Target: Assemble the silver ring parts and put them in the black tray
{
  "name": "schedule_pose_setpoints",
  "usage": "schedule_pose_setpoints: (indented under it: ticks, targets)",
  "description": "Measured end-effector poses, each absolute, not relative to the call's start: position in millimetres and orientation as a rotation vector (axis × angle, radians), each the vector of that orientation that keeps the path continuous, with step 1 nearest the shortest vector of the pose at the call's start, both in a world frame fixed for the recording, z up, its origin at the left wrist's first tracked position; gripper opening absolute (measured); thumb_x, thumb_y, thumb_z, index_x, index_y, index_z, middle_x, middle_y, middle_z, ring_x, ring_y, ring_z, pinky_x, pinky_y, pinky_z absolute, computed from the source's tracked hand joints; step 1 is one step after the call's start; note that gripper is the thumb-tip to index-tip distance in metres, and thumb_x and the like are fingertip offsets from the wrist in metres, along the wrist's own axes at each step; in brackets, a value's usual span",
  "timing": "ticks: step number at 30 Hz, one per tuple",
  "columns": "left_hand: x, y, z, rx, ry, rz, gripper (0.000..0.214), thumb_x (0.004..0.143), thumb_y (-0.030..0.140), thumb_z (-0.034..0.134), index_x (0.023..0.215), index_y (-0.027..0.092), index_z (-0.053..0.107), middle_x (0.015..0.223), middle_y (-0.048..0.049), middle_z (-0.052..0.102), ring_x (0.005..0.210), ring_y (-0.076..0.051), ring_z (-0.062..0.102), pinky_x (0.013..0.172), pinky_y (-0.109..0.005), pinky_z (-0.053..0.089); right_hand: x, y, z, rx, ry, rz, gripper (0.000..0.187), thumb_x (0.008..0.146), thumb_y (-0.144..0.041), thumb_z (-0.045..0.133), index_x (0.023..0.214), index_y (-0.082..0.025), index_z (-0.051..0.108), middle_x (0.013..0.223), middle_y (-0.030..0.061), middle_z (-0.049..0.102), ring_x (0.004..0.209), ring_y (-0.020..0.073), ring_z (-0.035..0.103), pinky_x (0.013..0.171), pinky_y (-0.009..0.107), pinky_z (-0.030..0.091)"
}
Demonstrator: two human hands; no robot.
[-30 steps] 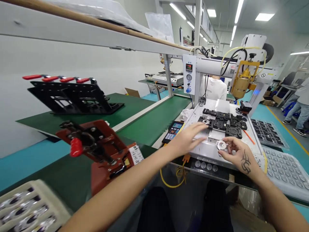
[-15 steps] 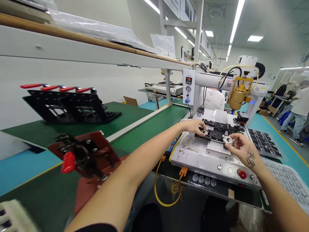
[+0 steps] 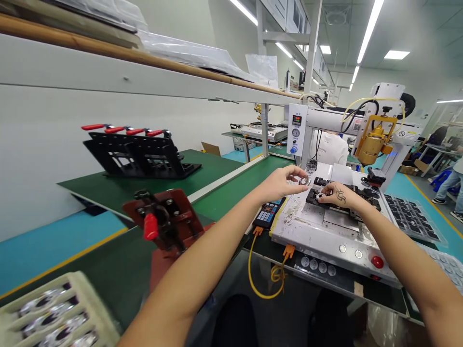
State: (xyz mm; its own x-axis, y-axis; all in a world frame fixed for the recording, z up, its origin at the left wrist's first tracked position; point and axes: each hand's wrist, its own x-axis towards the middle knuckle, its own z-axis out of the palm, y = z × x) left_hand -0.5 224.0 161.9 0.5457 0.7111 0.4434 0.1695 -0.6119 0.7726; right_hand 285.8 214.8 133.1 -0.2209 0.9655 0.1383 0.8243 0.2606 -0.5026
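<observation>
Between the thumb and fingers of my left hand [image 3: 283, 183] is a round shiny watch case [image 3: 305, 180], lifted just above the machine bed. My right hand [image 3: 339, 194] has its fingertips closed on a second round silver watch case [image 3: 320, 196], which is at the left end of the black fixture [image 3: 311, 197]. Whether this part is fully seated there I cannot tell. My right hand and wrist hide much of the fixture. Over the bed hangs the brass-coloured head [image 3: 372, 144] of the white bench machine [image 3: 304, 226], apart from both hands.
A keypad [image 3: 267, 214] lies left of the bed. Red toggle clamp [image 3: 151, 226] stands near my left forearm. A tray of shiny parts [image 3: 81, 284] is at lower left, a tray of black parts [image 3: 412, 217] at right. A black clamp rack [image 3: 141, 154] stands behind.
My left hand has lifted off the fixture, moving left with a watch case. My right hand has brought its watch case left to the fixture's left end. The view has turned left.
</observation>
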Motion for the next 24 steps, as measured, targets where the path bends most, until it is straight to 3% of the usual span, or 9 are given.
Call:
schedule_pose_setpoints:
  ticks: [9, 14, 18, 24]
  targets:
    - [-20.9, 193.9, 137.9, 2.009, 0.673, 1.033, 0.047, 0.081, 0.042, 0.085, 0.12, 0.019, 0.072, 0.129, -0.0129, 0.072, 0.109, -0.024, 0.069, 0.103, -0.044, 0.057, 282.7, 215.2, 127.4, -1.624, -2.215, 0.373, 0.037, 0.089, -0.053, 0.078, 0.092, -0.017, 0.084, 0.085, 0.0056, 0.078, 0.08, 0.0242, 0.067, 0.075, 0.034, 0.05]
    - [-29.2, 179.9, 128.3, 1.992, 0.661, 1.052, 0.044, 0.083, 0.041, 0.085, 0.119, 0.019, 0.072, 0.127, -0.0119, 0.073, 0.111, -0.024, 0.068, 0.106, -0.047, 0.056, 280.3, 211.0, 124.3, -1.599, -2.251, 0.242, 0.032, 0.098, -0.047, 0.071, 0.094, -0.018, 0.085, 0.093, 0.0113, 0.08, 0.091, 0.0279, 0.069, 0.084, 0.035, 0.052]
    - [-40.1, 163.3, 123.4, 1.958, 0.667, 1.073, 0.043, 0.083, 0.039, 0.086, 0.118, 0.02, 0.071, 0.126, -0.0114, 0.072, 0.11, -0.024, 0.069, 0.103, -0.046, 0.057, 281.9, 213.1, 120.4, -1.62, -2.262, 0.144, 0.025, 0.1, -0.04, 0.072, 0.102, -0.019, 0.085, 0.103, 0.0135, 0.077, 0.102, 0.0294, 0.068, 0.092, 0.037, 0.05]
    - [-50.2, 140.2, 121.3, 1.978, 0.646, 1.142, 0.04, 0.084, 0.033, 0.086, 0.119, 0.02, 0.072, 0.127, -0.0115, 0.07, 0.113, -0.023, 0.067, 0.104, -0.044, 0.057, 281.3, 219.2, 115.2, -1.673, -2.249, 0.045, 0.024, 0.099, -0.043, 0.075, 0.105, -0.023, 0.087, 0.101, 0.0127, 0.073, 0.104, 0.031, 0.066, 0.093, 0.039, 0.048]
